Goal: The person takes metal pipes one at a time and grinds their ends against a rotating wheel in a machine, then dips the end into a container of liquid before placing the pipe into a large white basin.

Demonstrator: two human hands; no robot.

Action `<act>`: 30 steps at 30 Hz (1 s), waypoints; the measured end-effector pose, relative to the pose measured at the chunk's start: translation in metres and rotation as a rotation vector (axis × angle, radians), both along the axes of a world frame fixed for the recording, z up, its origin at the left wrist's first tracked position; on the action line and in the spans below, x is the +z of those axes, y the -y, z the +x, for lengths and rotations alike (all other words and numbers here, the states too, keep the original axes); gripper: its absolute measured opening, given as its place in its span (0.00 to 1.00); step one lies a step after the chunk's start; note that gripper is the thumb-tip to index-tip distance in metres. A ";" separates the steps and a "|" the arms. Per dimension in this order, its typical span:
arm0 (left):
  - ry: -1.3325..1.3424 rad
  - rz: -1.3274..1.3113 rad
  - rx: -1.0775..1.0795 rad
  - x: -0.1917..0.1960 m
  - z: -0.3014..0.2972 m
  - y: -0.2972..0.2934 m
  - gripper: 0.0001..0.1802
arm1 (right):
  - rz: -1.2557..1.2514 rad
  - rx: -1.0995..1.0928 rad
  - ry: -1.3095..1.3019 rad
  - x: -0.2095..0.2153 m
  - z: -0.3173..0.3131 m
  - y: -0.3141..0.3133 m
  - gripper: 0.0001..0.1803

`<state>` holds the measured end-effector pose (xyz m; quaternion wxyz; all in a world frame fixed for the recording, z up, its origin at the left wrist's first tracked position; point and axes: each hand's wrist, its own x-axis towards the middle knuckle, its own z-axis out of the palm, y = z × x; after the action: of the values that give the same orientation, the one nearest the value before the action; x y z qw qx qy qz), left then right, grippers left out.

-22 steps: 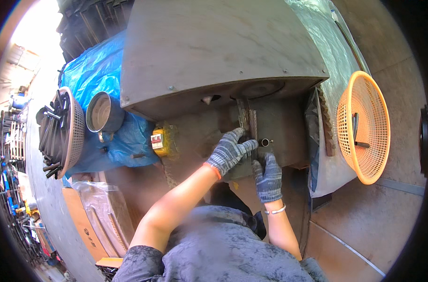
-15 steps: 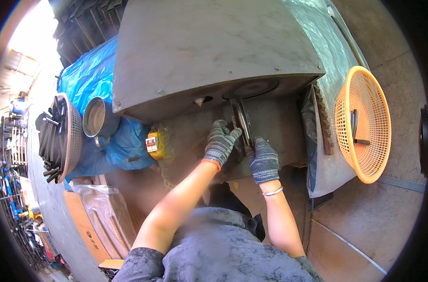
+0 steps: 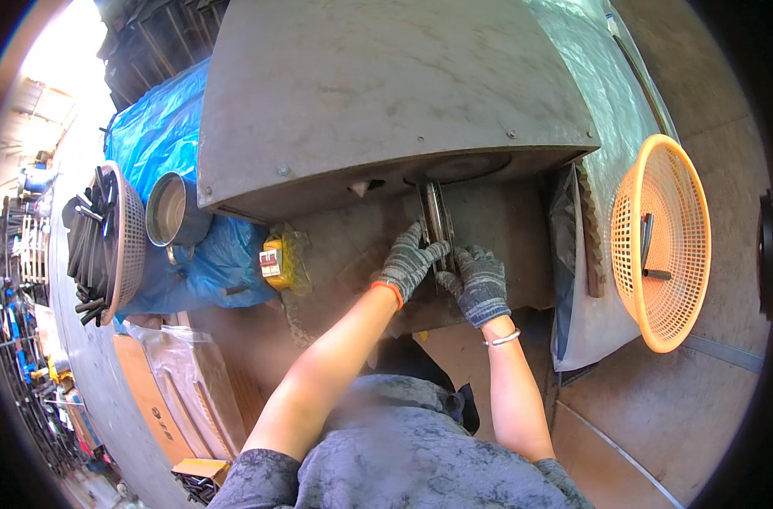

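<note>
A narrow metal bar (image 3: 435, 216) stands upright against the front of a large grey machine housing (image 3: 386, 93), just under its overhanging top. My left hand (image 3: 407, 261), in a grey knit glove with an orange cuff, grips the bar's lower left side. My right hand (image 3: 479, 282), in a grey glove with a bracelet on the wrist, is closed against the bar's lower right side. Both hands press at the machine's brown front plate (image 3: 505, 220).
An orange mesh basket (image 3: 662, 246) with a dark tool in it hangs at the right. At the left are a basket of dark metal rods (image 3: 106, 242), a metal pot (image 3: 173, 212), blue tarp (image 3: 161, 136), a yellow switch box (image 3: 274, 260) and cardboard boxes (image 3: 183, 390).
The view has shifted slightly. My hands have moved up and closer together onto the metal bar, which now stands upright between them under the housing.
</note>
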<state>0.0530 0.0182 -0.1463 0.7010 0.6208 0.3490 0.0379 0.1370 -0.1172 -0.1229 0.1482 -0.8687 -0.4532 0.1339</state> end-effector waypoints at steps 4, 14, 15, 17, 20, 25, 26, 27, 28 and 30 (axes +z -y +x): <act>-0.066 0.046 0.074 0.000 0.001 0.004 0.28 | -0.127 0.009 -0.043 0.001 0.001 -0.005 0.23; 0.015 0.023 0.006 -0.008 -0.001 0.000 0.25 | -0.040 0.035 -0.139 -0.009 0.011 -0.007 0.19; 0.000 0.018 0.009 -0.008 0.000 0.001 0.25 | -0.024 0.034 -0.149 -0.008 0.011 -0.006 0.19; 0.029 0.035 0.019 -0.011 -0.001 0.001 0.24 | 0.014 0.037 -0.170 -0.006 0.011 -0.008 0.18; 0.044 0.050 0.041 -0.021 -0.001 0.004 0.23 | 0.020 0.028 -0.160 -0.008 0.009 -0.008 0.18; -0.031 0.026 0.024 0.006 0.000 0.000 0.22 | 0.050 0.027 -0.185 -0.010 0.010 -0.008 0.18; -0.007 0.033 0.030 0.000 -0.001 0.001 0.22 | 0.053 0.033 -0.195 -0.010 0.011 -0.009 0.18; 0.017 0.040 0.036 -0.003 -0.002 0.001 0.22 | 0.051 0.022 -0.202 -0.011 0.010 -0.008 0.19; 0.022 0.040 0.040 -0.006 -0.002 0.002 0.22 | 0.048 0.011 -0.209 -0.011 0.010 -0.008 0.19; 0.031 0.040 0.048 -0.008 -0.001 0.003 0.22 | 0.024 -0.013 -0.234 -0.010 0.009 -0.009 0.19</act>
<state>0.0523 0.0151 -0.1541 0.6925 0.6256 0.3520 0.0710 0.1463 -0.1084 -0.1327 0.2112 -0.8484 -0.4286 0.2278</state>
